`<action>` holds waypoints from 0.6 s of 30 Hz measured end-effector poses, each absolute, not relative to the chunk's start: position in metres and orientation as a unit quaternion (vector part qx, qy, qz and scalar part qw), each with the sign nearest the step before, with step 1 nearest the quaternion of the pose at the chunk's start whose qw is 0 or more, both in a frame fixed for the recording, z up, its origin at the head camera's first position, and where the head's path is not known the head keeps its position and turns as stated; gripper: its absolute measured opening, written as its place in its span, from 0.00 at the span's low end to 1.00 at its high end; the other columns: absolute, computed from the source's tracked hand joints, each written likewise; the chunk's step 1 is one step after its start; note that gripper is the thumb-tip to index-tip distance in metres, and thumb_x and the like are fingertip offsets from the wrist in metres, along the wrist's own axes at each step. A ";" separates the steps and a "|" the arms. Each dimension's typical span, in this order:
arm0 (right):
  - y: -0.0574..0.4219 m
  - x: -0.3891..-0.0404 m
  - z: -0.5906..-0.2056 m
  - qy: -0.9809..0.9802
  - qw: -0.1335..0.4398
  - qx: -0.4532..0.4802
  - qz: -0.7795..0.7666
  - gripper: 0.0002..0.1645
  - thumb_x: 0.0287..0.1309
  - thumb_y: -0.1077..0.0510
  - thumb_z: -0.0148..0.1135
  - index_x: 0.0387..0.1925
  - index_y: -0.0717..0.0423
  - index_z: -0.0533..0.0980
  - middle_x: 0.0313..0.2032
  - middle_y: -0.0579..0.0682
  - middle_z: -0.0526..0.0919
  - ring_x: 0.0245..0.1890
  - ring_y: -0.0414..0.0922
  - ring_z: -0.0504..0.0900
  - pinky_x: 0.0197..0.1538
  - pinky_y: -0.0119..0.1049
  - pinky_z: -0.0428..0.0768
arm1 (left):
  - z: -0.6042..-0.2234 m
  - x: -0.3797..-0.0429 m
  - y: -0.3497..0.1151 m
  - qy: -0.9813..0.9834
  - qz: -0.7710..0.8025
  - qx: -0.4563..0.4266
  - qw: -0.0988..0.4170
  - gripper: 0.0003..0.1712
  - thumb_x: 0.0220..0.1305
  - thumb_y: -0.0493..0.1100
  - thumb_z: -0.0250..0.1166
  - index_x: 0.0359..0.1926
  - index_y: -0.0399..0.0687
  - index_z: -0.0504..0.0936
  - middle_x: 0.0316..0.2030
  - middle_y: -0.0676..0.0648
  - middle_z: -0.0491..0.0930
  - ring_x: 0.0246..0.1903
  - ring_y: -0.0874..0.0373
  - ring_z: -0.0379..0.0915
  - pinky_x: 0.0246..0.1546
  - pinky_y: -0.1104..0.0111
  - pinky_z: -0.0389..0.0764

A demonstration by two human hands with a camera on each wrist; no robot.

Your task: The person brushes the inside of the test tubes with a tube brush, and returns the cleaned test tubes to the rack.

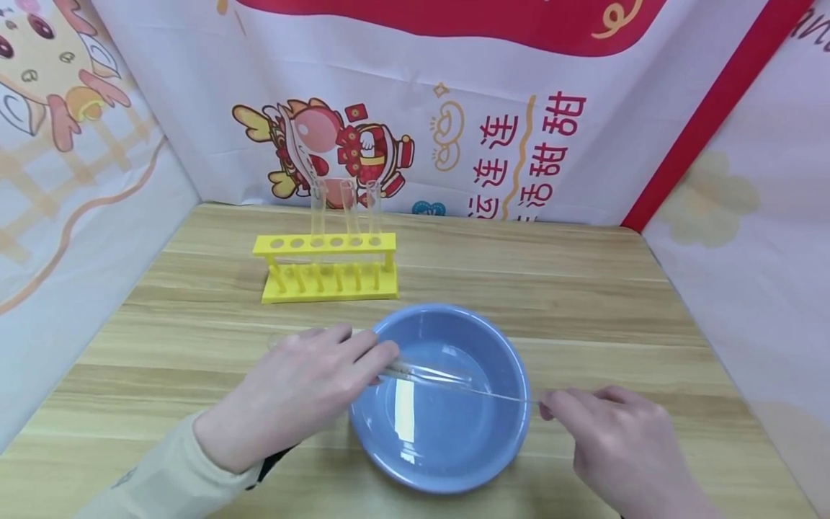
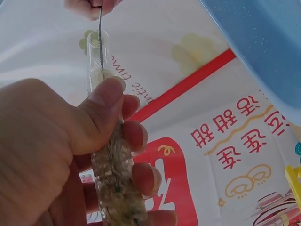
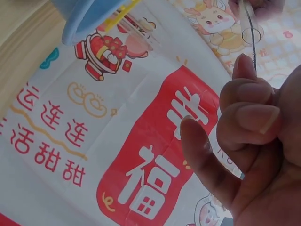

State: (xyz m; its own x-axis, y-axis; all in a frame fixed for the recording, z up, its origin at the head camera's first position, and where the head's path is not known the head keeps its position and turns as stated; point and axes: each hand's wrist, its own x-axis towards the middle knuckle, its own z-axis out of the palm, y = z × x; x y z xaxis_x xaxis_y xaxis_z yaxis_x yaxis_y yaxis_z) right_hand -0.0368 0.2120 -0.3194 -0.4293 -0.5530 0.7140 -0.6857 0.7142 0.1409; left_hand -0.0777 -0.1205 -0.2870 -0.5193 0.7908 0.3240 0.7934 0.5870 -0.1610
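Observation:
My left hand [image 1: 305,393] grips a clear glass test tube [image 1: 444,375] over the blue basin [image 1: 424,484]. The tube lies nearly level, its mouth towards the right. Inside it, in the left wrist view, are the pale bristles of a test tube brush [image 2: 115,174], behind my thumb and fingers. The brush's thin twisted wire handle [image 2: 100,47] comes out of the tube's mouth. At the basin's right side, my right hand [image 1: 616,432] pinches the end of that wire, its fingers hiding the tip.
Behind the basin, to the left, stands a yellow test tube rack [image 1: 331,295] on the wooden table [image 1: 551,288]. Three clear test tubes [image 1: 351,209] stand upright in its right half. Printed cloth walls [image 1: 402,86] enclose the table at the back and sides.

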 end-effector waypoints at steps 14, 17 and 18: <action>0.233 -0.030 -0.315 -0.875 0.306 0.355 0.123 0.23 0.55 0.69 0.36 0.27 0.47 0.77 0.23 0.34 0.83 0.14 0.34 0.66 0.15 0.23 0.64 | -0.285 -0.077 -0.126 -0.871 0.002 -0.449 0.199 0.21 0.57 0.37 0.74 0.52 0.47 0.81 0.39 0.48 0.83 0.33 0.55 0.80 0.26 0.64 0.84; 0.236 -0.029 -0.315 -0.876 0.307 0.349 0.130 0.26 0.65 0.62 0.31 0.26 0.44 0.77 0.20 0.31 0.81 0.14 0.31 0.60 0.15 0.22 0.60 | -0.286 -0.077 -0.128 -0.869 0.005 -0.448 0.210 0.20 0.58 0.37 0.73 0.51 0.47 0.81 0.37 0.49 0.83 0.33 0.54 0.79 0.26 0.64 0.84; 0.238 -0.029 -0.316 -0.876 0.307 0.348 0.131 0.26 0.65 0.61 0.31 0.26 0.43 0.77 0.19 0.31 0.79 0.14 0.31 0.60 0.15 0.22 0.59 | -0.286 -0.077 -0.129 -0.869 0.007 -0.447 0.212 0.20 0.58 0.37 0.73 0.51 0.47 0.81 0.37 0.49 0.83 0.33 0.54 0.79 0.26 0.63 0.84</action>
State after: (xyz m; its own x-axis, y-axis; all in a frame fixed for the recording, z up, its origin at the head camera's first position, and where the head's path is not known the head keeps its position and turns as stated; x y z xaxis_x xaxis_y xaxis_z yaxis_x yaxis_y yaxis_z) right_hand -0.0293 0.2379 -0.3157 -0.5690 -0.5286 0.6300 -0.6902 0.7234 -0.0164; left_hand -0.0772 -0.1288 -0.2862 -0.5097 0.7802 0.3626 0.7741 0.5999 -0.2025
